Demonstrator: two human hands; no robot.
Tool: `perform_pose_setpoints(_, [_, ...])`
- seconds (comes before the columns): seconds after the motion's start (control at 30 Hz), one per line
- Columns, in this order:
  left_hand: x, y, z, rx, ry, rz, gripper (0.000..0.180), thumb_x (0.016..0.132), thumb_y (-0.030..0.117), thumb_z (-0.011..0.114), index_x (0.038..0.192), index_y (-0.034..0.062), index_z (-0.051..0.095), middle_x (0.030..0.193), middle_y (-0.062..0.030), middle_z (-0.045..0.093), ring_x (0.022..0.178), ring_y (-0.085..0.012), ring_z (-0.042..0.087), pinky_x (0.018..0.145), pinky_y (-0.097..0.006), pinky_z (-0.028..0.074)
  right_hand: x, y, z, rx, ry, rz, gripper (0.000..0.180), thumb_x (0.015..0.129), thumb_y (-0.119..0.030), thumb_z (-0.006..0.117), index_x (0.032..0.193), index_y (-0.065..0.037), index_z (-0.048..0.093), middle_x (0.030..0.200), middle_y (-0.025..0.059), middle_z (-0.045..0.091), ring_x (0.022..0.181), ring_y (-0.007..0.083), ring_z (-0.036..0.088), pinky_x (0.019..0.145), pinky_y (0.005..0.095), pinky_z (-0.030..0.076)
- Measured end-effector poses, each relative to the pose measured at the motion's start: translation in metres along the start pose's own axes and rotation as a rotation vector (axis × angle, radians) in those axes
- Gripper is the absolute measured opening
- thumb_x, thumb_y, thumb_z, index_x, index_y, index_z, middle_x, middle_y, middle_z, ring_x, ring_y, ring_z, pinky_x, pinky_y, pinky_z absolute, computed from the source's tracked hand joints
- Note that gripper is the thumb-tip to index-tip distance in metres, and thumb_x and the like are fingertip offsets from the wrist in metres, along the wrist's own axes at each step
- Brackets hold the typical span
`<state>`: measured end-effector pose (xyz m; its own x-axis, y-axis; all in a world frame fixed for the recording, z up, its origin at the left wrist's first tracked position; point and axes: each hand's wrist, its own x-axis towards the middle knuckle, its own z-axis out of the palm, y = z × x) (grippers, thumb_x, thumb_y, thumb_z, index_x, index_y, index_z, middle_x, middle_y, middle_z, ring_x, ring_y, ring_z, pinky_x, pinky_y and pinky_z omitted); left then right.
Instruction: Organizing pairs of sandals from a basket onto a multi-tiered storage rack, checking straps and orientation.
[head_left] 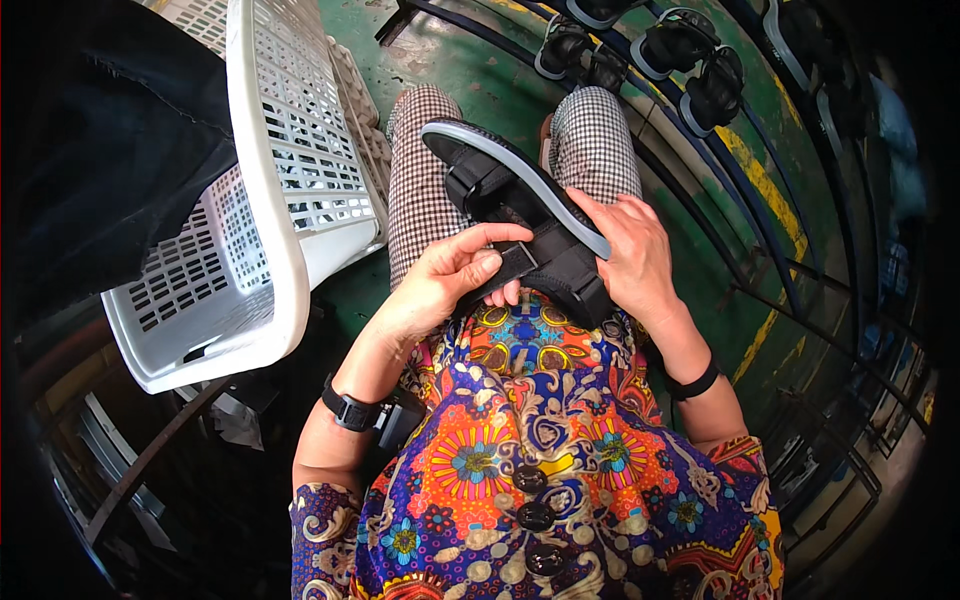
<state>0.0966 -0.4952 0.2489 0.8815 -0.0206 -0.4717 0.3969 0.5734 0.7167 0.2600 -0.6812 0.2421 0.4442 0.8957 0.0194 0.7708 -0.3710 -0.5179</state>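
Note:
A black strap sandal [570,252] with a grey sole edge lies tilted over my lap, its toe end pointing up and left. My right hand [632,250] is closed round the sole near the heel, fingers along the grey edge. On the other side, my left hand [455,268] pinches a black strap [515,262] between thumb and index finger, and its other fingertips show below the strap. Another strap [475,178] crosses the sandal's front part. The inside of the sandal is partly hidden by the straps.
To my left stands a white plastic basket [290,255] with slotted walls, dark cloth [120,150] hanging over it. Dark metal rails [700,150] run along the right, bearing several black sandals [690,50]. The floor [500,50] is green with yellow lines.

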Motion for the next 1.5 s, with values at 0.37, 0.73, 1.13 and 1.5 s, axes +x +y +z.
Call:
perform_pose_setpoints(0.37, [0.002, -0.017, 0.011, 0.375, 0.16, -0.01, 0.022, 0.098, 0.007, 0.045, 0.12, 0.004, 0.048, 0.078, -0.0012, 0.057, 0.072, -0.0075, 0.054, 0.069, -0.022, 0.045, -0.002, -0.001, 0.004, -0.005, 0.014, -0.018, 0.074, 0.059, 0.002, 0.068, 0.131, -0.01, 0.05, 0.088, 0.0076, 0.062, 0.088, 0.0269, 0.058, 0.094, 0.0431, 0.04])
perform_pose_setpoints(0.73, [0.002, -0.015, 0.011, 0.309, 0.121, 0.127, 0.019, 0.099, 0.006, 0.043, 0.118, 0.005, 0.048, 0.081, -0.0011, 0.056, 0.072, -0.0054, 0.052, 0.067, -0.019, 0.044, -0.004, 0.0, 0.006, -0.008, -0.029, -0.027, 0.075, 0.061, 0.001, 0.068, 0.132, -0.01, 0.049, 0.09, 0.0076, 0.061, 0.091, 0.0259, 0.058, 0.096, 0.0432, 0.039])
perform_pose_setpoints(1.13, [0.004, -0.005, 0.011, 0.535, 0.11, 0.105, 0.016, 0.093, 0.012, 0.059, 0.105, 0.0025, 0.053, 0.091, 0.0001, 0.056, 0.083, -0.0054, 0.054, 0.076, -0.023, 0.046, 0.0, -0.007, 0.006, -0.015, 0.041, -0.078, 0.072, 0.059, 0.003, 0.065, 0.128, -0.009, 0.053, 0.083, 0.008, 0.061, 0.082, 0.0272, 0.059, 0.093, 0.043, 0.042])
perform_pose_setpoints(1.5, [0.005, 0.0, 0.006, 0.663, 0.085, 0.18, 0.016, 0.088, 0.003, 0.061, 0.104, -0.0001, 0.059, 0.097, -0.0043, 0.064, 0.091, -0.0099, 0.06, 0.081, -0.025, 0.048, -0.002, -0.002, 0.009, -0.009, -0.028, -0.028, 0.073, 0.06, 0.003, 0.065, 0.131, -0.011, 0.051, 0.09, 0.0072, 0.063, 0.09, 0.0256, 0.058, 0.096, 0.0425, 0.04])
